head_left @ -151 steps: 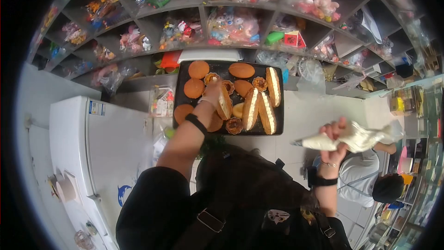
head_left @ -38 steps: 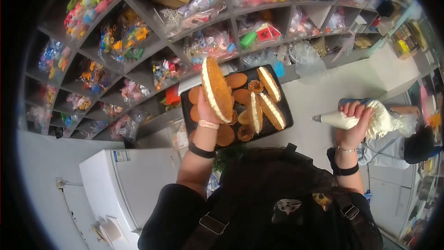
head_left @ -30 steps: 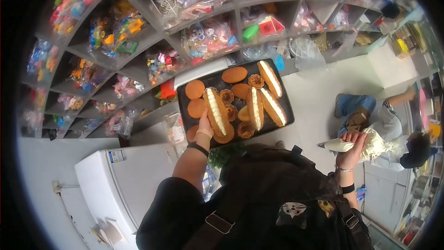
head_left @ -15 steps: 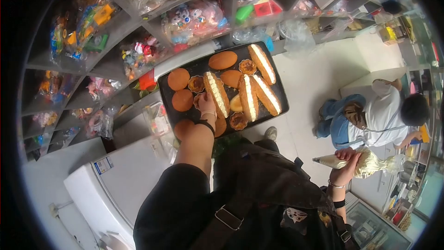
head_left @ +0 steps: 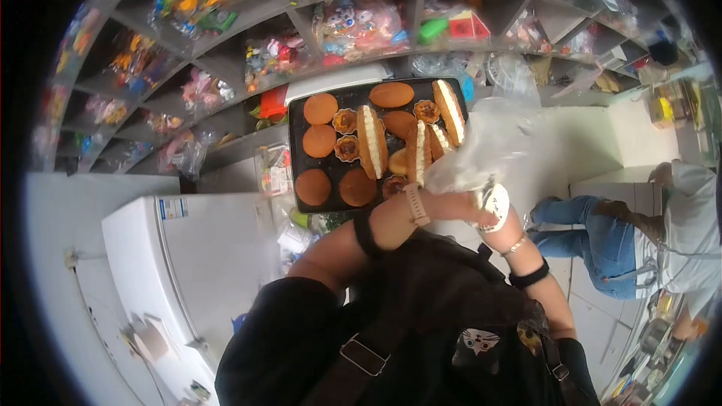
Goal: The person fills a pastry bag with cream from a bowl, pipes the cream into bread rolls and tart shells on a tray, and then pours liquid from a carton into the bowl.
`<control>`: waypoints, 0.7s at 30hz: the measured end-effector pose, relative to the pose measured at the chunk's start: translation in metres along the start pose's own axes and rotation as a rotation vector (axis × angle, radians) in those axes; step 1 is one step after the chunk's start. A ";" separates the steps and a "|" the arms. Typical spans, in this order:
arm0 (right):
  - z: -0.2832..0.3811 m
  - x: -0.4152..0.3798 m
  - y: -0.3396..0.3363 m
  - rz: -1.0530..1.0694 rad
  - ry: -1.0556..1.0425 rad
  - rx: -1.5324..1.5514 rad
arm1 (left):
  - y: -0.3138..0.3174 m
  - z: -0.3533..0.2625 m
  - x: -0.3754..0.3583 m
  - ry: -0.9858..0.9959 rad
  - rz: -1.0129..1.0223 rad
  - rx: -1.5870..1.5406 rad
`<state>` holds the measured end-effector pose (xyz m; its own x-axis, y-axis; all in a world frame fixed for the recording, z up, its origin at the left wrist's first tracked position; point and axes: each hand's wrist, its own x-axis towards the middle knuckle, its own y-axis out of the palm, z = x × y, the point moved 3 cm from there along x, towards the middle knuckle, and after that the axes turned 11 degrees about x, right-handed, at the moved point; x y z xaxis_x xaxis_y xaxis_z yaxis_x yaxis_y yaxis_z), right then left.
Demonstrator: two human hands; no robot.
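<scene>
My left hand point(head_left: 459, 207) has reached across to the right and is closed on the piping bag point(head_left: 492, 199) of pale cream. My right hand point(head_left: 500, 231) grips the same bag from below, close against the left. The bag's loose clear plastic point(head_left: 500, 135) spreads upward and covers the tray's right edge. On the black tray point(head_left: 338, 96) lie several round brown cakes point(head_left: 313, 186), small tarts point(head_left: 347, 148) and long split buns with white cream point(head_left: 372, 143). The bag's tip cannot be made out.
Shelves point(head_left: 293, 4) with bagged toys curve behind the tray. A white cabinet point(head_left: 218, 256) stands at the left. At the right edge another person point(head_left: 613, 240) in jeans and a white top is bent over.
My left hand has left the tray and moved right onto the piping bag. My right hand has brought the bag up and left. The long bun lies by itself on the tray.
</scene>
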<state>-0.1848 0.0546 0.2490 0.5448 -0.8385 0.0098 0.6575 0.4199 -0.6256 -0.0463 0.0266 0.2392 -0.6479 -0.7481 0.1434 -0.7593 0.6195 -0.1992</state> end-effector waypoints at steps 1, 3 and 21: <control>-0.004 0.003 0.005 -0.018 0.055 0.078 | 0.011 0.004 0.004 -0.268 0.093 -0.219; -0.018 0.003 0.007 -0.022 0.095 0.105 | 0.012 -0.016 0.011 -0.192 -0.140 -0.281; -0.153 -0.067 0.009 -0.352 0.150 1.037 | 0.061 -0.032 -0.011 0.048 -0.577 0.168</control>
<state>-0.2951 0.0615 0.1231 0.2193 -0.9723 -0.0803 0.9190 0.1783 0.3517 -0.0874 0.0798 0.2563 -0.1392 -0.9381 0.3171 -0.9718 0.0679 -0.2258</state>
